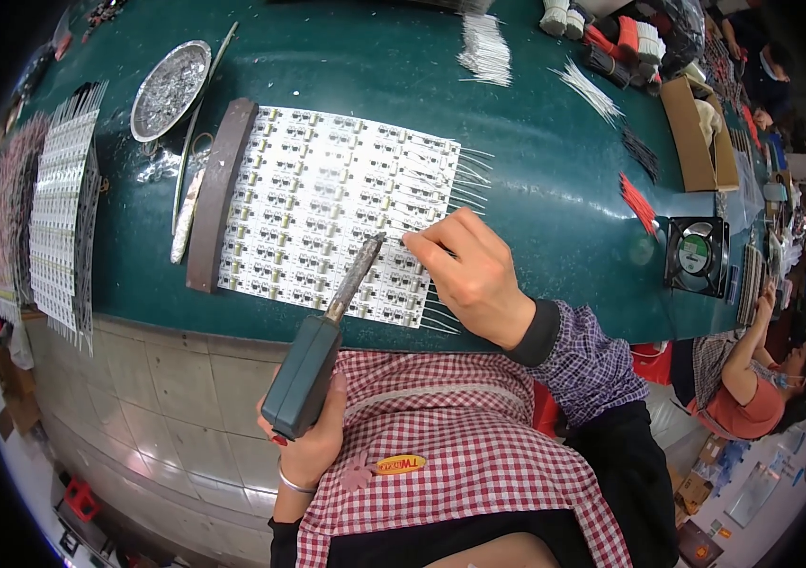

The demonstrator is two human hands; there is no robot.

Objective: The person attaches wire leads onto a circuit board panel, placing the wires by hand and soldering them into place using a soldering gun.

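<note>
My left hand (pixel 316 431) is closed round the grip of a dark green soldering gun (pixel 304 369). Its long metal tip reaches up and to the right, over a white panel of small circuit boards (pixel 304 199) lying on the table. Close by the tip, my right hand (pixel 474 275) pinches a thin white wire (pixel 406 238) above the panel; the fingers hide most of that wire. Several white wires (pixel 471 170) stick out past the panel's right edge, above and below my right hand. A dark bar (pixel 221 194) lies along the panel's left edge.
A metal dish (pixel 171 90) and a thin rod (pixel 197 114) lie at the far left. Stacked wired panels (pixel 64 213) stand at the left edge. White wires (pixel 485 52), red wires (pixel 638 204), a fan (pixel 695 254) and a cardboard box (pixel 697 133) lie farther right. Another person (pixel 753 379) sits there.
</note>
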